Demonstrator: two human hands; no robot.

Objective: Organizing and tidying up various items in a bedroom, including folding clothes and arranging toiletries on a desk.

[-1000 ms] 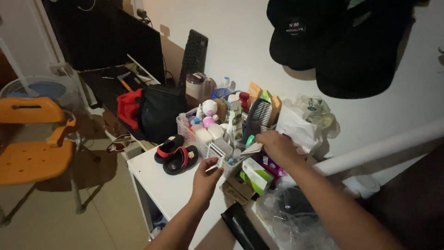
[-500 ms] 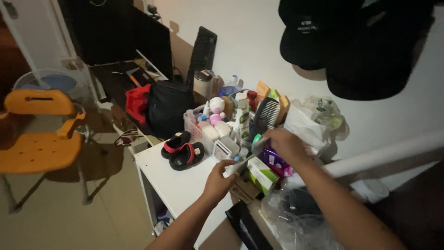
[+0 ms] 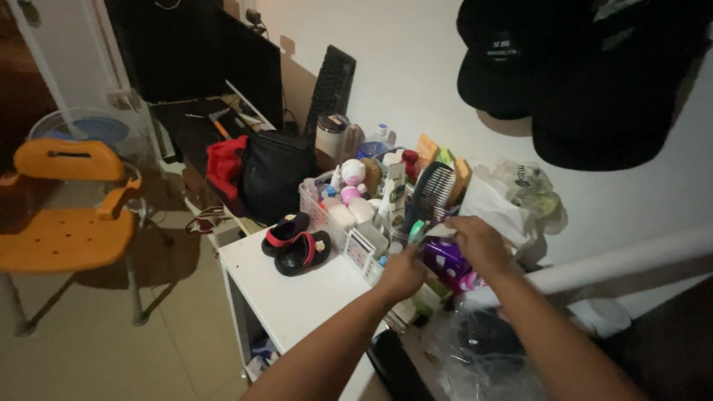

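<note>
- Reaching in from below, the left hand (image 3: 403, 273) sits with fingers curled at the near corner of the white basket (image 3: 349, 249); what they close on is hidden behind the hand, so I cannot tell.
- The right hand (image 3: 479, 243) hovers just beside it, fingers bent down over a purple packet (image 3: 445, 261); whether they grip it does not show.
- Just beyond both sets of fingertips, a dark comb (image 3: 431, 191) stands upright among bottles and tubes in the basket.
- Left of the left fingers, a pair of small black-and-red sandals (image 3: 297, 243) lies on the white table (image 3: 286, 301).
- Farther out, a black bag (image 3: 273, 174) leans behind the sandals, an orange chair (image 3: 63, 223) stands on the floor, and dark caps (image 3: 587, 70) hang on the wall.
</note>
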